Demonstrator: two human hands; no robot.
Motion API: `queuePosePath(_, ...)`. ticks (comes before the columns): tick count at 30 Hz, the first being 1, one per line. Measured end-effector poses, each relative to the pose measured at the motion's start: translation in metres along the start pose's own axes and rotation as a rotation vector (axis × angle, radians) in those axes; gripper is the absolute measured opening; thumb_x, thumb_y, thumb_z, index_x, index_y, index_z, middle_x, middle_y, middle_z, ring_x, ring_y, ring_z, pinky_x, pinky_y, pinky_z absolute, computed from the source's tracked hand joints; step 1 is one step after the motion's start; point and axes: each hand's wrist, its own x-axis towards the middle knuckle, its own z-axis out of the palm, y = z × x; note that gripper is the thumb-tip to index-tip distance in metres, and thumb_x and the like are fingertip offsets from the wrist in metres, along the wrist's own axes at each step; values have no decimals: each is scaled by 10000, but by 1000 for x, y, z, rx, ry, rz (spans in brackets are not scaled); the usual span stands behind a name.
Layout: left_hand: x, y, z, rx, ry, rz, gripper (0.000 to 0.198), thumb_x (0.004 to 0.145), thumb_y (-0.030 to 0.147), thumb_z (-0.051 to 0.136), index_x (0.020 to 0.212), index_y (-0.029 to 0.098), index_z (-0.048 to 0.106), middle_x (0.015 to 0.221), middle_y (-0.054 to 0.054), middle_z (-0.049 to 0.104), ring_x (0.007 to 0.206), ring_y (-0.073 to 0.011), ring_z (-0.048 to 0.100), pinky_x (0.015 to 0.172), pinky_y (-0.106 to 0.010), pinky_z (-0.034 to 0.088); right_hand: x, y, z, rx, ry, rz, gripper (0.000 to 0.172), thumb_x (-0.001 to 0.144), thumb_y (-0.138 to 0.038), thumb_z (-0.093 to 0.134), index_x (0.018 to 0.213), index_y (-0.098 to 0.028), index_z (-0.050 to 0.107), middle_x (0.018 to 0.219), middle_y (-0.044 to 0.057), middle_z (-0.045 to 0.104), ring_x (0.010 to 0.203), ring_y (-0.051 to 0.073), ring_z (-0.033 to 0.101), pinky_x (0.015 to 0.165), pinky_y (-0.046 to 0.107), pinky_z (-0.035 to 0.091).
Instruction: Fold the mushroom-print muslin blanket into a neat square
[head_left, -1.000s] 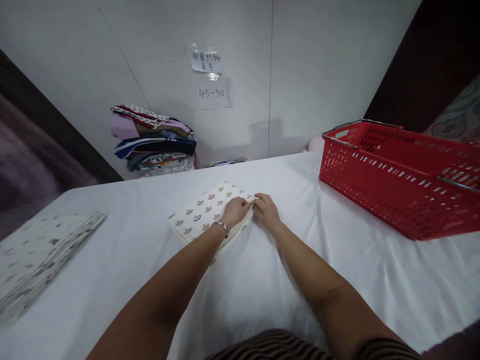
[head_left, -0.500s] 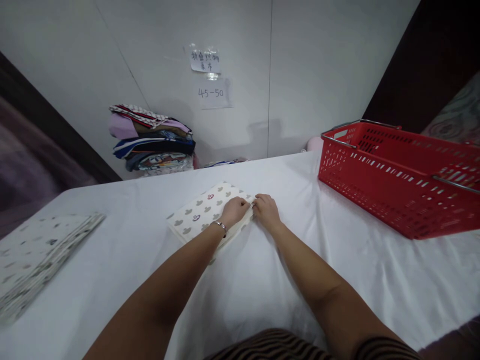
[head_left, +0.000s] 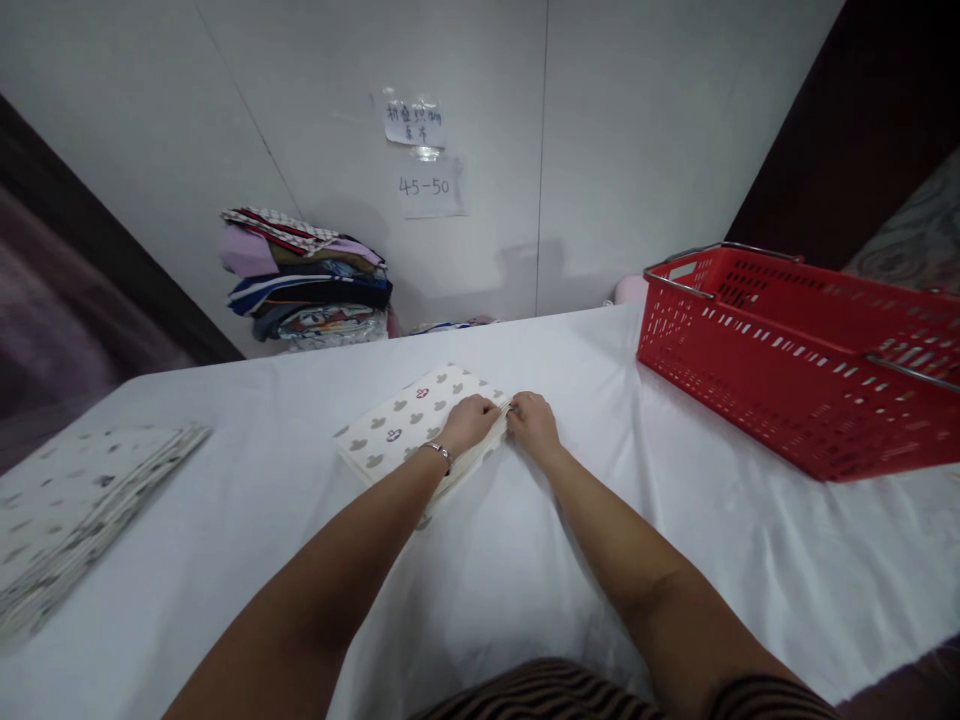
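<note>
A folded white cloth [head_left: 409, 415] printed with grey, red and purple shapes lies at an angle on the white-covered table [head_left: 270, 520]. On its right part rests my left hand [head_left: 471, 422], a bracelet at the wrist, its fingers closed on the cloth near the right corner. My right hand [head_left: 532, 425] meets that same corner from the right, with its fingertips pinching the layered edge. The fingertips of both hands are almost touching. Several cloth layers show along the edge facing me.
Another folded patterned cloth stack [head_left: 82, 500] lies at the left. A red perforated basket [head_left: 780, 370] with metal handles stands at the right. Behind the table, a pile of folded fabrics [head_left: 307, 280] is against the wall, below paper signs [head_left: 431, 188].
Both hands have stayed at the cloth's right corner, with only a very slight shift of the right fingers. The layers at the edge look slightly more spread.
</note>
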Motion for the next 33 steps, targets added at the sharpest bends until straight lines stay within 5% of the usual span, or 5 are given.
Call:
queuePosePath(23, 2, -6, -2, 23, 3, -8, 359, 842, 309, 388, 651, 167, 658, 698, -46, 652, 684, -168, 547, 639, -280, 381, 4, 0, 9, 73, 39, 108, 91, 775, -154, 488, 788, -210, 558, 899, 49, 617, 880, 196, 522, 784, 303, 383)
queuePosePath(28, 17, -21, 4, 105, 148, 128, 340, 886, 275, 386, 1049, 199, 674, 1195, -60, 639, 1134, -204, 527, 990, -327, 369, 1, 6, 6, 93, 67, 48, 74, 780, -170, 482, 806, -214, 535, 924, 56, 613, 921, 206, 521, 822, 319, 388)
queuePosePath(33, 29, -34, 17, 184, 64, 128, 362, 910, 314, 396, 1194, 243, 610, 1348, -36, 552, 1285, -198, 436, 1106, -384, 291, -2, 12, 3, 131, 69, 37, 77, 769, -169, 484, 814, -220, 518, 951, 49, 607, 913, 195, 527, 822, 314, 401)
